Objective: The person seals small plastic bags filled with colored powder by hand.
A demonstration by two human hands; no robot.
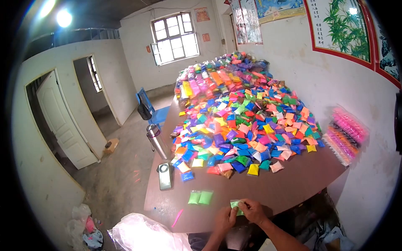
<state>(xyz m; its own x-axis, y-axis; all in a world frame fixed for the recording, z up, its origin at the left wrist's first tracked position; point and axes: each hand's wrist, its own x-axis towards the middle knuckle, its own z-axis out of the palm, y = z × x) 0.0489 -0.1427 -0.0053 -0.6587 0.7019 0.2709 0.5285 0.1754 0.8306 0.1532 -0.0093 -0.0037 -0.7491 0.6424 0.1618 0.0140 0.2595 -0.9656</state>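
Observation:
Near the table's front edge, my left hand (225,218) and my right hand (252,210) pinch a small light-green packet (234,204) between them. My fingers cover much of that packet. To the left, two more light-green packets (200,197) lie side by side on the brown tabletop (217,184). A thin pink strip (177,218) rests at the front left of the table. Beyond my hands spreads a big heap of small packets (247,125) in many colours.
A steel thermos (156,141) and a phone-like device (165,176) stand along the table's left side. Bundled pink and orange packets (346,133) lean at the right wall. A clear plastic bag (146,234) bulges at the front edge. A blue chair (158,114) is behind, left.

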